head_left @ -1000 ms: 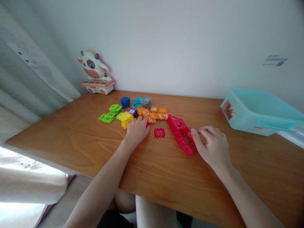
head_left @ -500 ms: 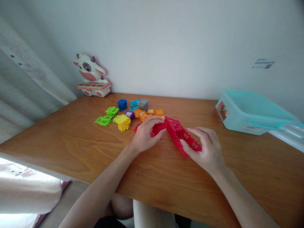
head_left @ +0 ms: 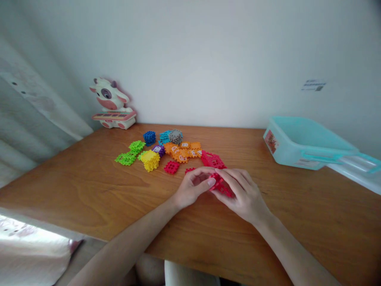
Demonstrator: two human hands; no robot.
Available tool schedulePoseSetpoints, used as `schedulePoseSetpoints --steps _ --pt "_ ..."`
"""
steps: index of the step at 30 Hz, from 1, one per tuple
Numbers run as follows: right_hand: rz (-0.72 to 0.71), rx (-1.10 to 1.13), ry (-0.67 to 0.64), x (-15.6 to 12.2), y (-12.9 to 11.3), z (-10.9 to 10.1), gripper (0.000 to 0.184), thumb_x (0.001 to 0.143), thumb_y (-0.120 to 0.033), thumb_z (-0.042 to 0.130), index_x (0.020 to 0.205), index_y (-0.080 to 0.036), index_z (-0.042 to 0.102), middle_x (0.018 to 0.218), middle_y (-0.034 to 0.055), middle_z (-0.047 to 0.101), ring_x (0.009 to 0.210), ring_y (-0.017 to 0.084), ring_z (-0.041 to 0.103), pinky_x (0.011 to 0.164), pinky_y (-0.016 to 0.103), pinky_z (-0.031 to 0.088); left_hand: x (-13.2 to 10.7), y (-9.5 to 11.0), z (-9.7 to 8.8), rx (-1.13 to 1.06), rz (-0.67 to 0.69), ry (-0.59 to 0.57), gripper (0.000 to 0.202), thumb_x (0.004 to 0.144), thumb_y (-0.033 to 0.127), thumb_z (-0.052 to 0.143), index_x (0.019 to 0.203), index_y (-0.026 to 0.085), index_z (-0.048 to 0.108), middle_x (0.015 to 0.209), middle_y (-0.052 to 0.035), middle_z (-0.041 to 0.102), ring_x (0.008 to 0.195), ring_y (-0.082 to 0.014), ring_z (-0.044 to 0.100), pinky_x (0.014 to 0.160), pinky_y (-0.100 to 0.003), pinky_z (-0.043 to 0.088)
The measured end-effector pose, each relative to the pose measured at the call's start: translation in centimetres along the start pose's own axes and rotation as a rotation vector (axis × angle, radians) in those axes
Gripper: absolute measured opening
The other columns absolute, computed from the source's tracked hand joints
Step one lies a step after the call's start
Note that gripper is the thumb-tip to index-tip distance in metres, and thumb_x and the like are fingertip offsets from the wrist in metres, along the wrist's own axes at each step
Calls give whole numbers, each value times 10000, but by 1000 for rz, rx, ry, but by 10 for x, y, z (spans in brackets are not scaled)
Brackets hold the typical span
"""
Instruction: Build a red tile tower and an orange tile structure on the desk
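A chain of red waffle-block tiles (head_left: 213,161) lies on the wooden table (head_left: 98,186) near its middle. My left hand (head_left: 192,186) and my right hand (head_left: 242,194) meet over the chain's near end, both with fingers curled and pinching red tiles between them. One loose red tile (head_left: 171,167) lies flat just left of my left hand. Behind it sit orange tiles (head_left: 183,150), a yellow block cluster (head_left: 149,159), green tiles (head_left: 129,153), a purple piece (head_left: 158,149), a blue cube (head_left: 149,137), and teal and grey clusters (head_left: 171,136).
A cow-shaped toy keyboard (head_left: 111,105) stands at the back left against the wall. A turquoise plastic bin (head_left: 306,143) sits at the right, with a second container's edge (head_left: 357,167) beside it. A curtain (head_left: 35,111) hangs at the left.
My left hand left the block pile, picked up a red tile and came right to join my right hand, which drew the chain's near end toward the middle. One red tile now lies uncovered at the left.
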State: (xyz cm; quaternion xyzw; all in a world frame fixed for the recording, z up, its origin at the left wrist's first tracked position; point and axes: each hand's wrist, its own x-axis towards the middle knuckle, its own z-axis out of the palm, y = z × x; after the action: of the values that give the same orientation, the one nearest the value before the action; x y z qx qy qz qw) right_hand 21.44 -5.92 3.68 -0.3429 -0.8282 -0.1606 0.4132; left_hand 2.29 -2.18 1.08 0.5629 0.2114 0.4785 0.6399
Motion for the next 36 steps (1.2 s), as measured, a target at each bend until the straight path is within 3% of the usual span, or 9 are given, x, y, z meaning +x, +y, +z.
schedulePoseSetpoints --steps 4,8,12,16,19,21,24,28,36 --pt "102 27 89 -2 4 -1 577 872 -243 760 1398 -208 526 1113 134 727 986 284 697 859 469 600 6 5 0 -236 -138 175 386 881 461 741 1166 201 716 1170 -95 748 1013 -203 714 919 -342 569" --pt "373 115 191 -6 13 -4 478 873 -291 739 1314 -250 560 1045 91 727 925 260 722 848 461 610 18 21 -17 -415 -271 411 348 987 420 495 1200 200 660 1210 -96 723 947 -161 719 851 -308 600" --pt "566 161 278 -12 22 -2 372 872 -346 758 1185 -248 581 920 41 731 683 192 705 700 379 628 26 34 -36 -390 -233 567 209 933 305 529 1081 189 621 1087 -81 734 956 -137 709 856 -253 590" --pt "676 120 301 -13 37 -4 244 927 -418 704 1067 -241 611 921 85 765 736 231 749 680 381 635 27 26 -40 -256 -169 576 268 819 223 615 1083 198 576 1035 -52 722 788 -106 680 698 -216 558" --pt "791 294 299 -11 55 -8 288 971 -484 629 1093 -223 618 863 66 755 634 207 737 555 332 620 22 13 -38 32 -144 479 234 857 340 597 1043 207 550 988 -35 694 677 -109 622 607 -235 517" --pt "801 352 295 -14 65 -10 304 966 -490 635 1101 -217 633 902 69 759 671 207 751 578 331 635 16 7 -36 369 -38 352 181 902 350 574 1005 205 545 984 -41 675 756 -136 637 700 -277 552" --pt "768 355 270 -26 73 -12 297 958 -463 655 1127 -219 656 979 88 774 784 230 775 697 380 659 4 4 -34 888 248 -31 143 924 238 544 1057 196 574 1170 -108 657 1115 -210 638 1002 -383 533" --pt "737 209 219 -43 70 -15 306 929 -441 696 1143 -222 676 1072 107 787 904 259 776 830 442 640 -5 7 -24 1159 424 -472 533 889 126 494 1416 205 485 1540 -162 478 1440 -272 461 1160 -448 441" --pt "704 354 25 -40 60 -31 314 900 -446 732 1122 -229 686 1052 89 788 898 241 762 813 392 627 -4 -2 -15 1336 392 -599 629 917 187 509 1539 237 430 1618 -148 414 1353 -313 544 1096 -457 490"
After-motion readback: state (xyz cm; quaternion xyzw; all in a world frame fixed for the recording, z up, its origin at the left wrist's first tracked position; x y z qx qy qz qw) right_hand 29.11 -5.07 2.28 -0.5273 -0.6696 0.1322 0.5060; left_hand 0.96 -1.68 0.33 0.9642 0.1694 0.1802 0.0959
